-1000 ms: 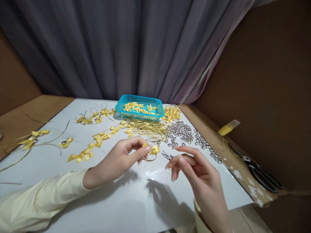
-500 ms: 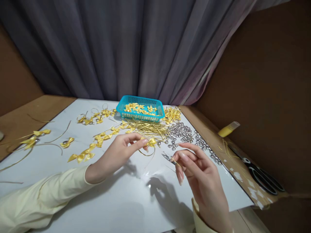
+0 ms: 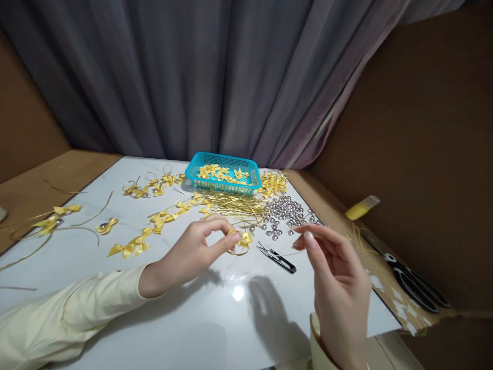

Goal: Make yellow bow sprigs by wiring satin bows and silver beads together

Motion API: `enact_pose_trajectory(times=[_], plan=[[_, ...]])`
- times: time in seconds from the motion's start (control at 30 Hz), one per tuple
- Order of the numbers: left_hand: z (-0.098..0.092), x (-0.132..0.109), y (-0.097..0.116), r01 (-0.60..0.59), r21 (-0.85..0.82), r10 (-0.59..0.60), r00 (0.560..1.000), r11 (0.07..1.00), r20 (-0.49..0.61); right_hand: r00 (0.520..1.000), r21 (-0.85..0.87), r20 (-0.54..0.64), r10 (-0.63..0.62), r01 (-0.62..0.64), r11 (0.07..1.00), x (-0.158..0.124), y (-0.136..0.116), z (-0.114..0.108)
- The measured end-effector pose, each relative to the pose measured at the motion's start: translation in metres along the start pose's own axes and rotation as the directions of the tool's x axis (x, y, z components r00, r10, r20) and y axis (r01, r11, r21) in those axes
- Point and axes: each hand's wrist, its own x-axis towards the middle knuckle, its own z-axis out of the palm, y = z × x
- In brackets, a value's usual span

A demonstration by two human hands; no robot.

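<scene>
My left hand (image 3: 196,246) pinches a small yellow ribbon bow (image 3: 243,239) with a gold wire loop hanging under it, just above the white board (image 3: 215,313). My right hand (image 3: 335,277) is raised to the right, thumb and fingers pinched on a thin gold wire end that is hard to see. Small black thread snips (image 3: 278,257) lie on the board between the two hands. A heap of silver beads (image 3: 287,208) sits just beyond my right hand.
A turquoise basket (image 3: 222,173) of yellow bows stands at the back, with gold wires (image 3: 234,204) and more bows (image 3: 272,181) in front. Finished bows (image 3: 129,247) lie at the left. Black scissors (image 3: 412,277) and a yellow tube (image 3: 362,205) lie on the right ledge.
My right hand has drawn away to the right and up, uncovering the snips on the board. My left hand still holds the bow, lowered slightly.
</scene>
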Motion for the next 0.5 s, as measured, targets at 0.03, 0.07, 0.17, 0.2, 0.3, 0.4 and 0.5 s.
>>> enact_pose_trajectory(times=[0.03, 0.07, 0.17, 0.2, 0.3, 0.4, 0.5], plan=[[0.001, -0.001, 0.000, 0.005, -0.001, -0.005, 1.000, 1.000, 0.009, 0.998, -0.060, 0.019, -0.064, 0.065, 0.996, 0.000, 0.000, 0.000], [0.001, -0.001, 0.000, 0.010, 0.001, -0.010, 1.000, 1.000, 0.016, 0.989, -0.116, 0.057, -0.136, 0.142, 0.983, 0.001, 0.000, 0.001], [0.002, -0.003, -0.002, -0.013, 0.032, 0.011, 0.999, 0.999, 0.042, 0.895, -0.217, 0.273, -0.353, 0.415, 0.884, 0.004, 0.000, 0.004], [0.003, -0.003, -0.003, -0.037, 0.053, 0.035, 0.998, 0.998, 0.048, 0.847, -0.228, 0.344, -0.404, 0.493, 0.839, 0.005, -0.001, 0.005], [0.005, -0.005, -0.005, -0.160, 0.150, 0.155, 0.987, 0.976, 0.042, 0.747, -0.284, 0.449, -0.490, 0.639, 0.715, 0.009, -0.005, 0.011], [0.007, -0.007, -0.007, -0.304, 0.252, 0.304, 0.952, 0.919, 0.043, 0.675, -0.387, 0.512, -0.531, 0.733, 0.559, 0.013, -0.010, 0.015], [0.008, -0.010, -0.008, -0.385, 0.309, 0.388, 0.920, 0.870, 0.055, 0.627, -0.467, 0.523, -0.578, 0.778, 0.420, 0.022, -0.015, 0.012]])
